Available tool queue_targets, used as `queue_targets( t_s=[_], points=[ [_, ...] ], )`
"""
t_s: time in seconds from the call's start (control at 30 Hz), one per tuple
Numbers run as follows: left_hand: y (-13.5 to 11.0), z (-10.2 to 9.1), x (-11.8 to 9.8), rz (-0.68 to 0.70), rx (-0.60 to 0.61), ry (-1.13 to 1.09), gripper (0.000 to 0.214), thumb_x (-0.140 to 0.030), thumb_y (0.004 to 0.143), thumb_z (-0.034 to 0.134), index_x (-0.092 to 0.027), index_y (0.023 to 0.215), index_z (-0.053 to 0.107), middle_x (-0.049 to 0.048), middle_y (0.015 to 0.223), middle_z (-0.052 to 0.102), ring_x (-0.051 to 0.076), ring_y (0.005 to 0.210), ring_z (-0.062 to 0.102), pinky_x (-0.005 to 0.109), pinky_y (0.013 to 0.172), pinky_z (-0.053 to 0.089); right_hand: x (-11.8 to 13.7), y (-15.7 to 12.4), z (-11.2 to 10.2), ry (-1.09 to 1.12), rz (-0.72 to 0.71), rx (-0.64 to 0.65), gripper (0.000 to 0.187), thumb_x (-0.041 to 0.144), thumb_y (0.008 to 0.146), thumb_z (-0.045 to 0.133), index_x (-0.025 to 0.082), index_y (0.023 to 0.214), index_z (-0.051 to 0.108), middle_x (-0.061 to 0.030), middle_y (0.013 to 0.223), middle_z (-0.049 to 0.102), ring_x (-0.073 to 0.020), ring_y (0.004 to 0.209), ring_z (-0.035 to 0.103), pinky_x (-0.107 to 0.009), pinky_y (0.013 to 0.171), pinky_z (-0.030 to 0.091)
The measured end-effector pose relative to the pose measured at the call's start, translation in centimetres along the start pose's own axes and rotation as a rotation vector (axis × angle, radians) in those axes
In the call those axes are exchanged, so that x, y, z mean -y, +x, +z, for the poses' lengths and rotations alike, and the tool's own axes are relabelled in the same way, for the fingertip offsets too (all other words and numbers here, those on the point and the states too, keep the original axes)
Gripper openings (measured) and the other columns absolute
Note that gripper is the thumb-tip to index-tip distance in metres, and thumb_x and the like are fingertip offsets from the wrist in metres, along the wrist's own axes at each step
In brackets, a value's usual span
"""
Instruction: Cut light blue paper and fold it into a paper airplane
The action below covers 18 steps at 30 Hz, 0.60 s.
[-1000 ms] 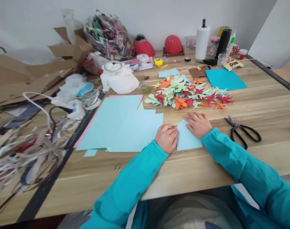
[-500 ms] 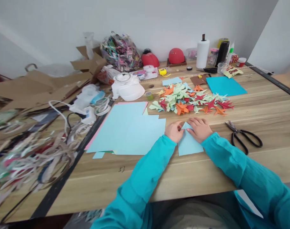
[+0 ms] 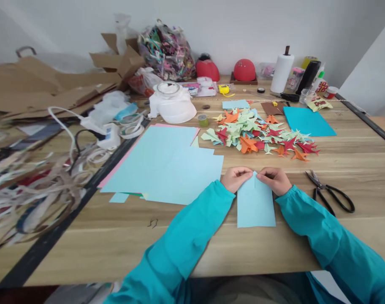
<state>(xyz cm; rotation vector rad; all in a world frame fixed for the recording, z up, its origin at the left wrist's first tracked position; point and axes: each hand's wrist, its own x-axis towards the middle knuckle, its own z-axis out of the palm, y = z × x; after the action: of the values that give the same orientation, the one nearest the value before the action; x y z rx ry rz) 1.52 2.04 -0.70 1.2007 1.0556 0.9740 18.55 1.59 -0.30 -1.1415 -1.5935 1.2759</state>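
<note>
Near the front edge of the worktop (image 3: 243, 253), pinching one light blue sheet (image 3: 256, 207) from two sides.
Held in a narrow pinch at the top by left hand (image 3: 237, 179) and right hand (image 3: 275, 180); pointed above, straight-edged below, with a short vertical line under the tip. Open wood between its lower edge and the front edge, and a small gap between right hand and one pair of scissors (image 3: 321, 186). Farther back, many folded paper shapes (image 3: 239, 126), too overlapped to count.
</note>
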Motion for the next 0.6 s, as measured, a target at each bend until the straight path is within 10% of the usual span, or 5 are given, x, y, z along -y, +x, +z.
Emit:
queue_targets(
  t_s=[0.6],
  points=[
    [-0.06, 0.13, -0.18, 0.012, 0.047, 0.012, 0.036, -0.046, 0.057, 0.072, -0.013, 0.069, 0.062, -0.0021, 0.056, 0.055, 0.008, 0.051, 0.044, 0.021, 0.050, 0.033, 0.16, -0.19, -0.04, -0.109, 0.005, 0.047, 0.039, 0.054, 0.072, 0.058, 0.015, 0.064, 0.057, 0.0022, 0.055, 0.048, -0.0089, 0.052, 0.040, -0.022, 0.047, 0.032]
  ],
)
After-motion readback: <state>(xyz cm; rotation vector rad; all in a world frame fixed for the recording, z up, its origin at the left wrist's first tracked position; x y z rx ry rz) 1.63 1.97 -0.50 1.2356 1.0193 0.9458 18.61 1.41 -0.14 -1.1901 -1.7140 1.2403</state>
